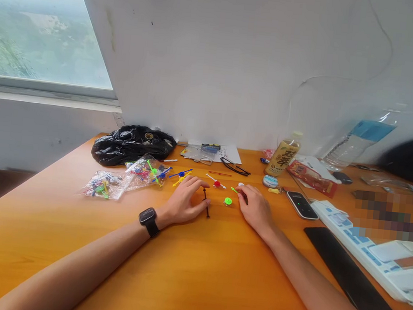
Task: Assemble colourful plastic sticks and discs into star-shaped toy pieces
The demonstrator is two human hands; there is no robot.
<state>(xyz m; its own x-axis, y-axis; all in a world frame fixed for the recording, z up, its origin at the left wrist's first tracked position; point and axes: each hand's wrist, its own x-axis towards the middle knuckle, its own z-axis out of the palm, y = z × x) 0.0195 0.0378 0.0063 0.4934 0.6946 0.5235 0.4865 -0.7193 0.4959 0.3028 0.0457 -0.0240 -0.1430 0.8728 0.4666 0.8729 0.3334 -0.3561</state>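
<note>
My left hand (186,203), a black watch on its wrist, rests on the table with thumb and fingers apart. Beside its thumb and fingertips lies a thin black arrow-shaped piece (206,205); whether they touch is unclear. My right hand (256,208) is closed, its fingertips at the end of a small green arrow (234,190). Between the hands sits a round green knob-like piece (228,201). Just behind are a white arrow with a red round centre (217,184), a blue arrow piece (181,174) and a yellow arrow piece (182,180), the last partly covered by my left hand.
Left of the hands lie clear bags (105,185) of coloured pieces and a black plastic bag (132,145). Farther back are a black cable tie or cord (235,166) and paper. A drink bottle (283,155), a phone-like device (301,205) and a white keyboard (361,248) stand right.
</note>
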